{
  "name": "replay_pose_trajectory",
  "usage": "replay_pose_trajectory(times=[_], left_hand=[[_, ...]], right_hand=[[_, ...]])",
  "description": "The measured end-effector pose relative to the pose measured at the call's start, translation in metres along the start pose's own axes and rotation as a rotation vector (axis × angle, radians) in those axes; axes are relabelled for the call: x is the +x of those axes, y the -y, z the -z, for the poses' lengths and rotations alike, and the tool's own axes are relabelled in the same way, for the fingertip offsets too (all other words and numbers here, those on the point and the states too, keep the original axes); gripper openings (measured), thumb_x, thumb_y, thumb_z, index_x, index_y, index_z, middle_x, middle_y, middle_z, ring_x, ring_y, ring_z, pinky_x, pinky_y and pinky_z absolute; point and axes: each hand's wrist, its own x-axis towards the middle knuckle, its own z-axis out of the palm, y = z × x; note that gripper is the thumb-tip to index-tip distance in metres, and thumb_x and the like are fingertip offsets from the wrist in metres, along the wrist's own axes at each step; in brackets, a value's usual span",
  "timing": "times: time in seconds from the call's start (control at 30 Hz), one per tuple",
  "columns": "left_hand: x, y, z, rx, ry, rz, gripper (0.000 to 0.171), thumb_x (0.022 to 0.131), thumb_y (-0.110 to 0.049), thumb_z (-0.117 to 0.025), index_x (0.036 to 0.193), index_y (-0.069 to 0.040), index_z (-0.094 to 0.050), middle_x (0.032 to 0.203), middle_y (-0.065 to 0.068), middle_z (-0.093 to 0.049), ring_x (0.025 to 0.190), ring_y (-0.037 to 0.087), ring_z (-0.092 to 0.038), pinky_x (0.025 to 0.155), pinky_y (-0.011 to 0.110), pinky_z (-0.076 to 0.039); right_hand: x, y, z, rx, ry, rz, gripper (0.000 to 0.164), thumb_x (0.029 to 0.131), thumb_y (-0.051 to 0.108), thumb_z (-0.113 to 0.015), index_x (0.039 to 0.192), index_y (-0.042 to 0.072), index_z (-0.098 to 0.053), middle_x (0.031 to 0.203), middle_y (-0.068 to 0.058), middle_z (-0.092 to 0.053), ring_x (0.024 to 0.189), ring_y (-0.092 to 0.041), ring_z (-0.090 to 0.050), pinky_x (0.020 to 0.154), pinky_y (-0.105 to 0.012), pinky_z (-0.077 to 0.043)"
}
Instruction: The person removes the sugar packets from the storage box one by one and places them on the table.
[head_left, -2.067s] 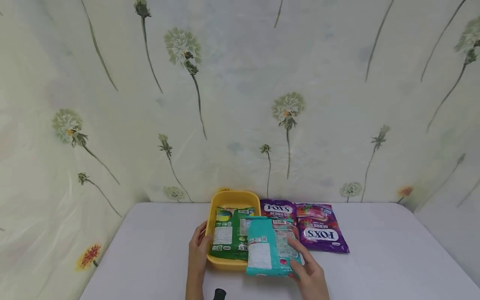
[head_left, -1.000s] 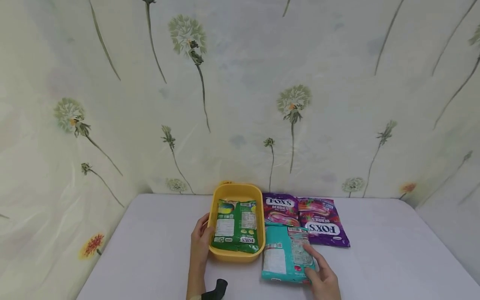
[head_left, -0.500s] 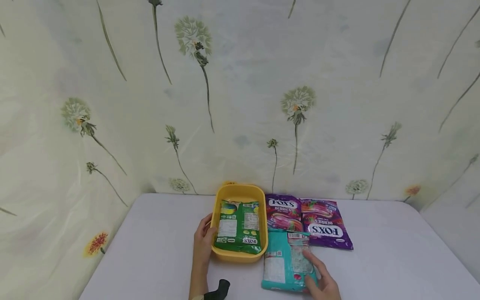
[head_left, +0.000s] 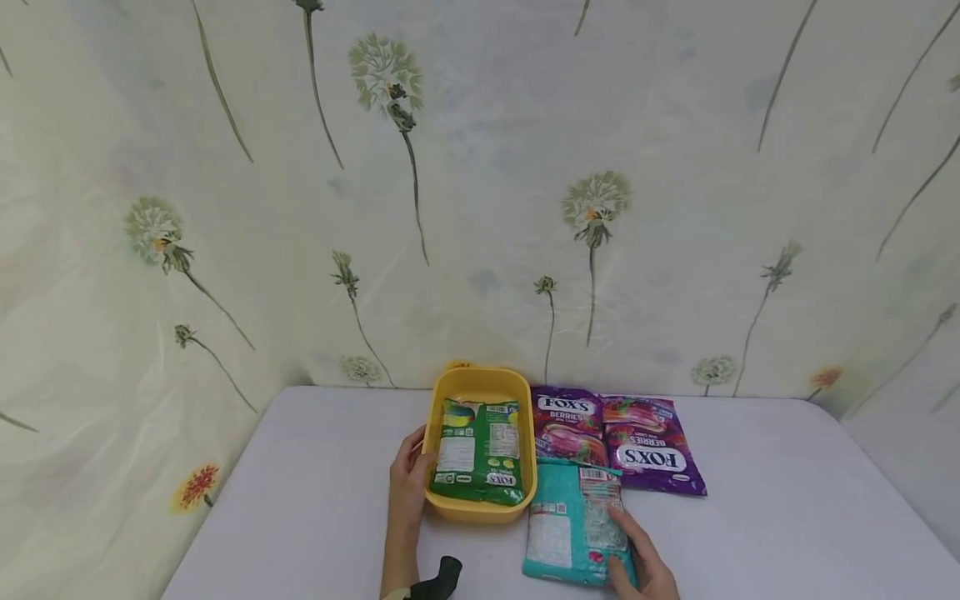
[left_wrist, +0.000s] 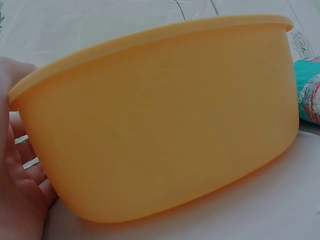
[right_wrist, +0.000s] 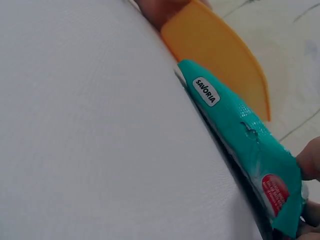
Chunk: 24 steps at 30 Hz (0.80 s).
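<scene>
My left hand (head_left: 408, 479) holds a yellow plastic tub (head_left: 483, 383) by its left side, thumb at the rim and fingers along the outer wall. Inside the tub lies a green Fox's candy bag (head_left: 480, 454), back side up. My right hand (head_left: 647, 567) grips the lower right edge of a teal candy bag (head_left: 551, 537). That bag lies just right of the tub's near corner, close over the table, its SAVORIA label (right_wrist: 206, 91) showing in the right wrist view. The left wrist view is mostly filled by the tub's side wall (left_wrist: 165, 125).
Behind the teal bag are two purple Fox's Berries bags, one beside the tub (head_left: 567, 429) and one farther right (head_left: 652, 458). A white table (head_left: 787, 500) carries everything, with a floral curtain (head_left: 465, 208) behind. A black curved piece (head_left: 442, 579) shows by the left wrist.
The teal bag has moved right and toward me, from overlapping the tub's near right corner to beside it, uncovering the green bag. My left hand has stayed on the tub.
</scene>
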Motion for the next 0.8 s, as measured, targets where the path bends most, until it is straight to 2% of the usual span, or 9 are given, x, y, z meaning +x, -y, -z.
replay_pose_trajectory(times=[0.03, 0.1, 0.17, 0.27, 0.47, 0.57, 0.7, 0.8], left_hand=[[0.000, 0.000, 0.000, 0.001, -0.002, 0.001, 0.043, 0.092, -0.009, -0.047, 0.135, -0.009, -0.049, 0.138, 0.012, -0.051, 0.123, 0.028, -0.053, 0.100, 0.035, -0.046], [0.000, 0.000, 0.000, 0.002, -0.002, 0.003, 0.044, 0.092, -0.008, -0.047, 0.136, -0.008, -0.049, 0.138, 0.012, -0.051, 0.123, 0.028, -0.053, 0.100, 0.034, -0.046], [0.001, 0.001, 0.000, 0.002, -0.001, 0.006, 0.044, 0.092, -0.008, -0.047, 0.136, -0.008, -0.049, 0.137, 0.012, -0.052, 0.123, 0.028, -0.053, 0.099, 0.032, -0.047], [0.005, 0.007, 0.000, -0.003, 0.000, 0.001, 0.044, 0.092, -0.008, -0.047, 0.136, -0.009, -0.049, 0.137, 0.012, -0.052, 0.123, 0.027, -0.054, 0.098, 0.031, -0.047], [0.015, 0.033, 0.000, -0.029, -0.009, 0.008, 0.043, 0.092, -0.011, -0.049, 0.135, -0.017, -0.051, 0.138, 0.007, -0.052, 0.122, 0.024, -0.054, 0.098, 0.031, -0.047], [0.017, 0.037, -0.001, -0.021, -0.019, 0.003, 0.043, 0.092, -0.013, -0.049, 0.134, -0.019, -0.052, 0.137, 0.005, -0.053, 0.122, 0.023, -0.054, 0.099, 0.033, -0.047], [0.018, 0.037, -0.002, -0.006, -0.032, -0.006, 0.042, 0.091, -0.015, -0.050, 0.133, -0.022, -0.053, 0.136, 0.003, -0.054, 0.120, 0.022, -0.055, 0.099, 0.035, -0.047], [0.018, 0.036, -0.001, -0.002, -0.038, -0.003, 0.042, 0.091, -0.015, -0.050, 0.132, -0.023, -0.053, 0.136, 0.002, -0.054, 0.119, 0.021, -0.056, 0.099, 0.036, -0.047]], right_hand=[[0.000, 0.000, 0.000, -0.012, -0.001, 0.008, 0.064, 0.086, 0.019, -0.058, 0.144, 0.023, -0.031, 0.160, -0.002, -0.012, 0.147, -0.027, -0.006, 0.112, -0.012, -0.019], [0.001, 0.000, 0.000, -0.021, -0.001, 0.019, 0.064, 0.086, 0.021, -0.060, 0.145, 0.022, -0.032, 0.160, -0.006, -0.009, 0.147, -0.030, -0.006, 0.117, -0.030, -0.017], [0.001, 0.000, -0.001, -0.023, 0.003, 0.032, 0.064, 0.087, 0.019, -0.059, 0.145, 0.021, -0.032, 0.160, -0.009, -0.006, 0.147, -0.033, -0.004, 0.115, -0.049, -0.012], [0.001, -0.001, 0.000, -0.030, -0.010, 0.062, 0.062, 0.088, 0.021, -0.060, 0.144, 0.021, -0.033, 0.160, -0.009, -0.007, 0.146, -0.037, -0.005, 0.115, -0.052, -0.013], [-0.005, -0.003, 0.001, 0.039, -0.089, 0.109, 0.056, 0.090, 0.015, -0.057, 0.142, 0.017, -0.035, 0.156, -0.005, -0.018, 0.145, -0.035, -0.016, 0.111, -0.048, -0.023], [-0.007, 0.000, 0.002, 0.053, -0.140, 0.116, 0.051, 0.092, 0.010, -0.050, 0.141, 0.016, -0.037, 0.153, -0.003, -0.025, 0.144, -0.016, -0.024, 0.111, -0.031, -0.032], [-0.006, 0.006, 0.002, 0.089, -0.217, 0.120, 0.046, 0.093, 0.002, -0.045, 0.138, 0.012, -0.040, 0.147, -0.001, -0.036, 0.127, 0.010, -0.035, 0.098, -0.007, -0.036], [-0.007, 0.010, 0.002, 0.127, -0.253, 0.118, 0.044, 0.093, 0.001, -0.045, 0.136, 0.009, -0.041, 0.142, 0.000, -0.042, 0.120, 0.014, -0.038, 0.095, -0.005, -0.036]])
